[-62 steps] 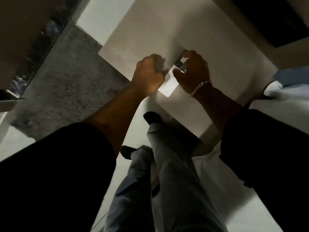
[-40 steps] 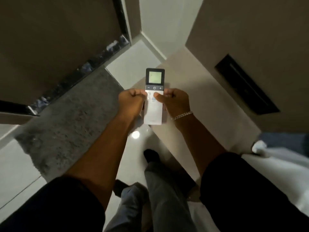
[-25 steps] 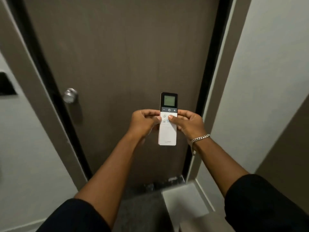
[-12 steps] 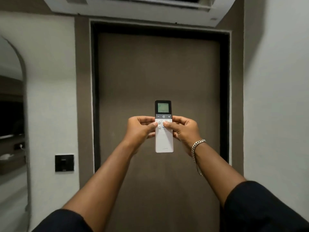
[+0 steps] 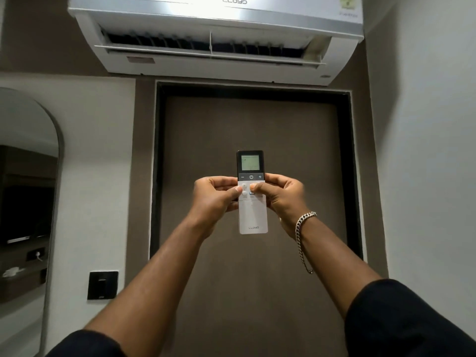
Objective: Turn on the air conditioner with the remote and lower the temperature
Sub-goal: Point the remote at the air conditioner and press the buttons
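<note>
A slim white remote (image 5: pixel 252 217) with a dark top and a lit screen is held upright in front of me, pointing up. My left hand (image 5: pixel 213 199) grips its left side and my right hand (image 5: pixel 282 199), with a chain bracelet on the wrist, grips its right side. Both thumbs rest on the small buttons below the dark strip with minus, power and plus. The white air conditioner (image 5: pixel 216 37) is mounted high on the wall above the door, with its front flap open and the vent louvres showing.
A brown door (image 5: pixel 252 130) in a dark frame stands straight ahead. An arched mirror (image 5: pixel 25 176) hangs on the left wall, with a black switch plate (image 5: pixel 102 285) beside it. A plain white wall (image 5: pixel 425 150) runs along the right.
My view has swung up from the floor past the door to the air conditioner. Both hands have kept hold of the remote and raised it upright in front of me.
</note>
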The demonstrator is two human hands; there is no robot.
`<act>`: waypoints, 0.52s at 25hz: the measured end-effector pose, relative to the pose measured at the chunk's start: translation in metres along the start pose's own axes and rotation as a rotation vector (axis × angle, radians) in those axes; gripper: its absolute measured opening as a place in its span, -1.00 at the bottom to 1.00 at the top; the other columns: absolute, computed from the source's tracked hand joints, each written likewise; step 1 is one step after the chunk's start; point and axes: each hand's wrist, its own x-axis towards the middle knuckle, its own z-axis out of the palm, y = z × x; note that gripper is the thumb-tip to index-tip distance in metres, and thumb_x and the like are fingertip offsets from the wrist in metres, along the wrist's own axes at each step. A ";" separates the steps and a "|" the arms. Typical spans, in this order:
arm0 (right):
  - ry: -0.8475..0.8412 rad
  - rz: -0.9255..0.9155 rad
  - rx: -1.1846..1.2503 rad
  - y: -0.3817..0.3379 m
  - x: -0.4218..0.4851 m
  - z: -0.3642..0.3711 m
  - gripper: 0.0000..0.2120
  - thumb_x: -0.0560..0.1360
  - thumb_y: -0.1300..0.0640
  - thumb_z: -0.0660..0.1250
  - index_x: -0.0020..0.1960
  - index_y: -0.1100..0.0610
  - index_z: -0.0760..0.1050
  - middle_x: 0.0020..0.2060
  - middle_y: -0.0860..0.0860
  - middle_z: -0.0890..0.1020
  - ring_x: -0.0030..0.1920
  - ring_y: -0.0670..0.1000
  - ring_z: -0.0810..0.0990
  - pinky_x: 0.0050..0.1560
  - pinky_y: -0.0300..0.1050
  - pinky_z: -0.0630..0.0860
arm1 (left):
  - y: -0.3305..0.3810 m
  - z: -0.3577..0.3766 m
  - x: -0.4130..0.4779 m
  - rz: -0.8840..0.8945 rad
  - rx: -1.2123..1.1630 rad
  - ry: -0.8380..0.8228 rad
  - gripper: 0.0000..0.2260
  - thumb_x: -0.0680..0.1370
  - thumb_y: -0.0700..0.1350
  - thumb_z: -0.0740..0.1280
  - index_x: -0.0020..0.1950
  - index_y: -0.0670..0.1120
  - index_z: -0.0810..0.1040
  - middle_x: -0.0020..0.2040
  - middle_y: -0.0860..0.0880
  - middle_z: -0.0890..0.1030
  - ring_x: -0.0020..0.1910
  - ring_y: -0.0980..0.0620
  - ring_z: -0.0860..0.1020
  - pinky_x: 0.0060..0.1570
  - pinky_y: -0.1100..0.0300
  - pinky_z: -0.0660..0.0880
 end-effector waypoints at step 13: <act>-0.025 -0.037 0.032 0.003 0.007 0.005 -0.78 0.35 0.30 0.49 -0.06 0.11 0.56 -0.14 0.03 0.70 -0.19 -0.03 0.70 -0.17 -0.16 0.66 | -0.001 -0.007 0.008 0.023 -0.008 -0.028 -0.83 0.48 -0.22 0.42 0.05 -0.19 0.60 -0.08 -0.07 0.71 -0.16 0.06 0.72 -0.31 0.26 0.61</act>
